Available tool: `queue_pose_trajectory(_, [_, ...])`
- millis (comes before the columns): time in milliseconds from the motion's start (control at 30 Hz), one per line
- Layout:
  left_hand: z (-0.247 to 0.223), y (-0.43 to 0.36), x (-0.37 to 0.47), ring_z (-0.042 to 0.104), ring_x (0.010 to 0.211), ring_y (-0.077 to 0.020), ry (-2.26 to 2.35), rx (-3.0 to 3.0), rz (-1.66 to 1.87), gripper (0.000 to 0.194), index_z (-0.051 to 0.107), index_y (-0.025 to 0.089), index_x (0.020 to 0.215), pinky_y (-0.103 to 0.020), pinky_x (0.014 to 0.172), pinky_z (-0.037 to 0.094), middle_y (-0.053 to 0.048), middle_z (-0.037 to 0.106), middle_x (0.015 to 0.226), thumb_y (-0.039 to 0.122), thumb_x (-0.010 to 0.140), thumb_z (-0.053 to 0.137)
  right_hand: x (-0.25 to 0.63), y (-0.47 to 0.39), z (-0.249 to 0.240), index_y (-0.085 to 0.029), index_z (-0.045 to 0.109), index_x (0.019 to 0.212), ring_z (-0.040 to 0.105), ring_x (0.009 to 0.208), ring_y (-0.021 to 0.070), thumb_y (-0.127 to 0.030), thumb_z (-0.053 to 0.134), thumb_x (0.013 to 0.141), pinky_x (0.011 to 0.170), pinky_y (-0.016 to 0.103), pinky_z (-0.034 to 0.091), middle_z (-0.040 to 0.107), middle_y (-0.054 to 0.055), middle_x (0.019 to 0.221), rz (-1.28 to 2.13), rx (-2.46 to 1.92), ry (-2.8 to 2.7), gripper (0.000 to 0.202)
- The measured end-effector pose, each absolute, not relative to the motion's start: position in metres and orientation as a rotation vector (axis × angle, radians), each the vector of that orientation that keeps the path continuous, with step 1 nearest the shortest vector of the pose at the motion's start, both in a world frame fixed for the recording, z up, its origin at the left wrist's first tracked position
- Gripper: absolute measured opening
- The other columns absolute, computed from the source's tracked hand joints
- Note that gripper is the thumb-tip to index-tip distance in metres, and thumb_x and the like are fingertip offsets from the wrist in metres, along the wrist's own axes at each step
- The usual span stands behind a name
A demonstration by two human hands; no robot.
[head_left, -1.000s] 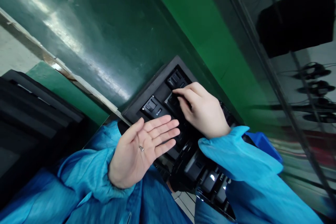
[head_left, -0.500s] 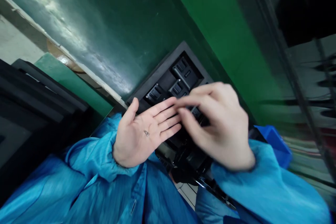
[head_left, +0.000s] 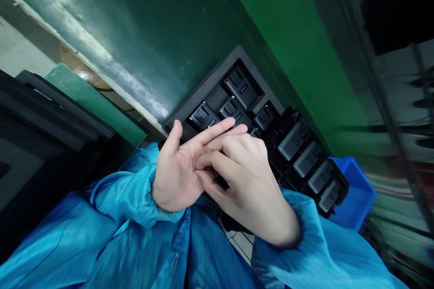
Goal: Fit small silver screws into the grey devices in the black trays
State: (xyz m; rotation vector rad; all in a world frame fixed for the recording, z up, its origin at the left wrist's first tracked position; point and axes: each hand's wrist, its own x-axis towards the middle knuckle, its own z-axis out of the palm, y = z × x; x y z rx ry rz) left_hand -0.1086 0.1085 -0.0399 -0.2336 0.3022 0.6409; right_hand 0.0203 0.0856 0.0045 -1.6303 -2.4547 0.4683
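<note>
Two black units [head_left: 202, 116] show "Riton" near the outspread left hand [head_left: 181, 176], where the right hand [head_left: 244, 176] pinches metal bits [head_left: 194, 169].

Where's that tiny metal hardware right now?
In the head view, the tiny metal hardware sits slightly left of and below center, on the palm of the open left hand, right by the fingertips of the right hand.

Blue bin [head_left: 356, 205] at right, round brown object [head_left: 73, 59] at left
</note>
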Motion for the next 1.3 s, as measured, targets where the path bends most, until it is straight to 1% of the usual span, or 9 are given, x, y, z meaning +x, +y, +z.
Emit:
queue_pose_trajectory(200, [-0.039, 0.111, -0.106, 0.044, 0.141, -0.0283, 0.333, -0.276, 0.611, 0.079, 0.047, 0.011, 0.146, -0.040, 0.119, 0.028, -0.013, 0.056, 0.145, 0.066, 0.097, 0.018, 0.022, 0.087, 0.006, -0.019, 0.060, 0.076, 0.052, 0.085, 0.0207, -0.017, 0.056, 0.089, 0.074, 0.038, 0.035, 0.062, 0.003, 0.083, 0.549, -1.599, -2.518, 0.014])
queue_pose_trajectory(333, [-0.041, 0.112, -0.105, 0.047, 0.139, -0.0271, 0.331, -0.292, 0.613, 0.079, 0.051, 0.008, 0.142, -0.039, 0.117, 0.031, -0.013, 0.056, 0.144, 0.065, 0.098, 0.018, 0.025, 0.089, 0.012, -0.018, 0.063, 0.080, 0.055, 0.089, 0.0204, -0.020, 0.056, 0.093, 0.080, 0.039, 0.038, 0.064, 0.003, 0.084, 0.664, -1.565, -2.511, 0.015])
queue_pose_trajectory(467, [-0.042, 0.115, -0.105, 0.050, 0.136, -0.0265, 0.337, -0.285, 0.631, 0.080, 0.053, 0.007, 0.140, -0.037, 0.116, 0.033, -0.013, 0.059, 0.142, 0.065, 0.098, 0.018, 0.025, 0.092, 0.012, -0.018, 0.064, 0.081, 0.056, 0.089, 0.0205, -0.019, 0.055, 0.094, 0.082, 0.039, 0.039, 0.065, 0.003, 0.085, 0.671, -1.540, -2.516, 0.015])
queue_pose_trajectory(633, [-0.043, 0.118, -0.106, 0.048, 0.138, -0.0266, 0.341, -0.278, 0.636, 0.078, 0.052, 0.008, 0.141, -0.035, 0.117, 0.031, -0.013, 0.059, 0.141, 0.064, 0.098, 0.019, 0.022, 0.097, 0.008, -0.017, 0.064, 0.082, 0.057, 0.089, 0.0208, -0.020, 0.054, 0.094, 0.081, 0.039, 0.040, 0.065, 0.004, 0.084, 0.663, -1.524, -2.526, 0.016])
queue_pose_trajectory(800, [-0.042, 0.119, -0.106, 0.050, 0.136, -0.0272, 0.334, -0.312, 0.647, 0.079, 0.052, 0.005, 0.140, -0.037, 0.117, 0.032, -0.015, 0.059, 0.141, 0.063, 0.098, 0.019, 0.021, 0.101, 0.012, -0.018, 0.065, 0.083, 0.057, 0.088, 0.0200, -0.019, 0.056, 0.094, 0.082, 0.039, 0.040, 0.065, 0.003, 0.083, 0.705, -1.536, -2.512, 0.015])
queue_pose_trajectory(900, [-0.043, 0.119, -0.105, 0.047, 0.139, -0.0283, 0.323, -0.315, 0.645, 0.081, 0.049, 0.006, 0.143, -0.038, 0.118, 0.030, -0.014, 0.057, 0.143, 0.065, 0.097, 0.019, 0.020, 0.103, 0.014, -0.019, 0.065, 0.082, 0.057, 0.088, 0.0198, -0.019, 0.055, 0.094, 0.082, 0.038, 0.041, 0.065, 0.003, 0.082, 0.722, -1.546, -2.520, 0.016])
queue_pose_trajectory(1033, [-0.043, 0.117, -0.103, 0.044, 0.141, -0.0282, 0.309, -0.303, 0.663, 0.082, 0.047, 0.006, 0.145, -0.039, 0.120, 0.027, -0.014, 0.057, 0.143, 0.066, 0.097, 0.017, 0.018, 0.102, 0.015, -0.018, 0.062, 0.077, 0.056, 0.085, 0.0204, -0.022, 0.054, 0.094, 0.081, 0.039, 0.040, 0.063, 0.004, 0.081, 0.694, -1.565, -2.558, 0.020])
queue_pose_trajectory(1167, [-0.043, 0.114, -0.101, 0.045, 0.140, -0.0270, 0.320, -0.272, 0.717, 0.083, 0.051, 0.004, 0.141, -0.036, 0.119, 0.027, -0.015, 0.058, 0.141, 0.065, 0.098, 0.015, 0.014, 0.098, 0.014, -0.017, 0.063, 0.077, 0.056, 0.087, 0.0217, -0.021, 0.054, 0.094, 0.081, 0.039, 0.039, 0.064, 0.005, 0.084, 0.609, -1.603, -2.587, 0.019])
queue_pose_trajectory(1300, [-0.042, 0.114, -0.101, 0.044, 0.141, -0.0259, 0.309, -0.256, 0.756, 0.083, 0.052, 0.003, 0.140, -0.035, 0.119, 0.028, -0.014, 0.058, 0.142, 0.064, 0.098, 0.014, 0.011, 0.095, 0.012, -0.018, 0.061, 0.076, 0.056, 0.083, 0.0198, -0.020, 0.053, 0.093, 0.081, 0.038, 0.038, 0.064, 0.004, 0.081, 0.511, -1.644, -2.549, 0.019])
